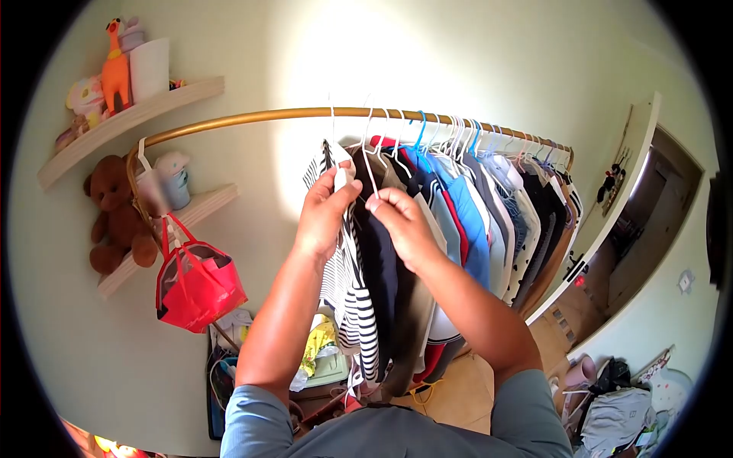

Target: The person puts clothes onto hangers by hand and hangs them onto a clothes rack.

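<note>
A black-and-white striped shirt [357, 305] hangs at the left end of the clothes on a golden rail [290, 114]. My left hand [327, 210] is closed on this shirt near its collar, thumb and fingers pinched together. Just to the right, my right hand [405, 225] pinches the slanting arm of a white hanger [369, 164], whose hook is over the rail. A dark garment [376, 259] hangs between my two forearms, directly beside the striped shirt. My hands partly cover the collars and hangers there.
Many more clothes [489, 214] crowd the rail to the right. A red bag [200, 278] hangs at its left end. Wall shelves [134, 122] carry toys, and a brown teddy bear [118, 206] sits on the lower one. An open door [649, 153] and piled items [618, 416] are at right.
</note>
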Demonstrator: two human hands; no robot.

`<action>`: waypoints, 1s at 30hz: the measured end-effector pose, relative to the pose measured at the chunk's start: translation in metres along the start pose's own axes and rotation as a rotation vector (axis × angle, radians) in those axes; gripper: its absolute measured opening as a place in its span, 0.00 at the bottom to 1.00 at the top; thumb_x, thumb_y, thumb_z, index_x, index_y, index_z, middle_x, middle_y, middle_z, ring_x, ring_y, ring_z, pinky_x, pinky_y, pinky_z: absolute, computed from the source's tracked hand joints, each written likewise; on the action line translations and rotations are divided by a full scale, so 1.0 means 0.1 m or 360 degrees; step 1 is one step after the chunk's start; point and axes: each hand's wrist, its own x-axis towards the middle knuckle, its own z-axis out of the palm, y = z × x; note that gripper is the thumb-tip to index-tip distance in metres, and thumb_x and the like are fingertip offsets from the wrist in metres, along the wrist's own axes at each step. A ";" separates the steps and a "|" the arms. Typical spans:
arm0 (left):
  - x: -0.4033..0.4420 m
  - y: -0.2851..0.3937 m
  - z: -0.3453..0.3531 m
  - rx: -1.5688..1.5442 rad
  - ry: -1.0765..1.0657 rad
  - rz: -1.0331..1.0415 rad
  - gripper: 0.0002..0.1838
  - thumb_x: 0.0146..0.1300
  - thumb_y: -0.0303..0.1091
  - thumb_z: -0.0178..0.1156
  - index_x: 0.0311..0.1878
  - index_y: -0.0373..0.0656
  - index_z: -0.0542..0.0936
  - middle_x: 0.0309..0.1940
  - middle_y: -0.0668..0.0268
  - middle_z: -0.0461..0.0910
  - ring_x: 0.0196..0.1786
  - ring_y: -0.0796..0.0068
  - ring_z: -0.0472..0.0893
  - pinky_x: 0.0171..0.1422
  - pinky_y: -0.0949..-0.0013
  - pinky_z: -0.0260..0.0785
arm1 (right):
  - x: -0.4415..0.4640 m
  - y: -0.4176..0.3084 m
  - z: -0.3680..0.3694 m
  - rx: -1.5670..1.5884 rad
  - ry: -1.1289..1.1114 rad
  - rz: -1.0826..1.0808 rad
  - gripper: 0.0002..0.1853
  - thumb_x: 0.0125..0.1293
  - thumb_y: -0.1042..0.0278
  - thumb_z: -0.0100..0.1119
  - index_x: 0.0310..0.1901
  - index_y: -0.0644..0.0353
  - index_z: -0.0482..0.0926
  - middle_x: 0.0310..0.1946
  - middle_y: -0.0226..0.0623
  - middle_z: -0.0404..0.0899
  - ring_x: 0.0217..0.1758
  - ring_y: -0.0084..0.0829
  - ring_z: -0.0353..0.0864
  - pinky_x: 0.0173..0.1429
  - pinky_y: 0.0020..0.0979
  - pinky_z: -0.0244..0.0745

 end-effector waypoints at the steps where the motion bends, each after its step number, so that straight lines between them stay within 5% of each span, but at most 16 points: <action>1: 0.08 0.04 0.01 0.0024 -0.0024 -0.0009 0.18 0.67 0.25 0.58 0.60 0.40 0.74 0.43 0.68 0.81 0.45 0.81 0.78 0.51 0.75 0.71 | 0.07 -0.01 -0.03 -0.0006 -0.0006 0.0003 0.07 0.72 0.69 0.57 0.41 0.64 0.78 0.32 0.23 0.75 0.36 0.14 0.71 0.42 0.19 0.67; 7: 0.39 -0.12 -0.04 0.0044 0.0030 -0.0223 0.17 0.66 0.25 0.58 0.58 0.36 0.75 0.43 0.64 0.82 0.43 0.76 0.80 0.49 0.72 0.74 | 0.35 0.28 -0.15 -0.0278 0.0043 0.0093 0.10 0.71 0.65 0.59 0.41 0.64 0.80 0.28 0.23 0.74 0.30 0.16 0.68 0.35 0.23 0.65; 10: 0.37 -0.41 -0.20 0.0122 0.0118 -0.0225 0.18 0.65 0.26 0.60 0.58 0.33 0.75 0.45 0.61 0.82 0.44 0.74 0.80 0.49 0.72 0.73 | 0.26 0.53 -0.20 -0.0657 0.0024 0.0009 0.10 0.70 0.65 0.60 0.42 0.65 0.79 0.29 0.28 0.79 0.32 0.18 0.74 0.39 0.25 0.71; 16: 0.30 -0.53 -0.41 0.0607 0.0353 -0.0056 0.35 0.65 0.41 0.68 0.68 0.31 0.67 0.47 0.63 0.74 0.47 0.75 0.76 0.53 0.72 0.70 | 0.07 0.39 -0.20 -0.0994 0.0095 -0.0049 0.25 0.66 0.73 0.62 0.64 0.65 0.68 0.43 0.38 0.78 0.40 0.26 0.79 0.49 0.28 0.76; 19: 0.12 -0.43 -0.37 0.0698 0.0409 0.0137 0.30 0.67 0.37 0.64 0.68 0.34 0.67 0.48 0.65 0.75 0.50 0.76 0.73 0.59 0.71 0.66 | -0.13 0.21 -0.16 -0.1093 0.0112 -0.0506 0.28 0.63 0.74 0.62 0.64 0.66 0.67 0.54 0.48 0.73 0.51 0.42 0.79 0.56 0.37 0.75; 23: -0.19 -0.37 -0.26 0.0415 0.0368 0.0359 0.20 0.68 0.25 0.58 0.62 0.36 0.70 0.49 0.66 0.74 0.48 0.79 0.73 0.55 0.74 0.68 | -0.48 -0.05 -0.13 -0.1187 0.0095 -0.0535 0.25 0.63 0.75 0.62 0.63 0.57 0.71 0.57 0.42 0.72 0.59 0.40 0.76 0.60 0.36 0.73; 24: -0.28 -0.37 -0.23 0.0424 0.0316 0.0362 0.20 0.68 0.25 0.58 0.62 0.36 0.71 0.49 0.66 0.74 0.47 0.79 0.73 0.54 0.74 0.68 | -0.57 -0.08 -0.11 -0.1056 0.0103 -0.0534 0.23 0.61 0.75 0.62 0.59 0.62 0.72 0.55 0.48 0.73 0.60 0.50 0.73 0.67 0.41 0.66; 28: -0.72 -0.48 -0.03 0.0380 0.0165 0.0363 0.17 0.68 0.24 0.58 0.60 0.37 0.72 0.48 0.67 0.76 0.44 0.80 0.73 0.49 0.75 0.67 | -1.01 -0.08 -0.18 -0.0974 0.0143 -0.0550 0.22 0.59 0.79 0.63 0.56 0.63 0.74 0.53 0.46 0.74 0.58 0.46 0.74 0.65 0.38 0.68; 30: -0.97 -0.56 0.12 0.0296 0.0108 0.0290 0.16 0.66 0.21 0.59 0.57 0.37 0.73 0.47 0.66 0.76 0.43 0.81 0.72 0.49 0.75 0.67 | -1.29 -0.11 -0.26 -0.0978 0.0135 -0.0553 0.21 0.61 0.82 0.60 0.57 0.64 0.75 0.57 0.42 0.73 0.56 0.34 0.75 0.56 0.31 0.72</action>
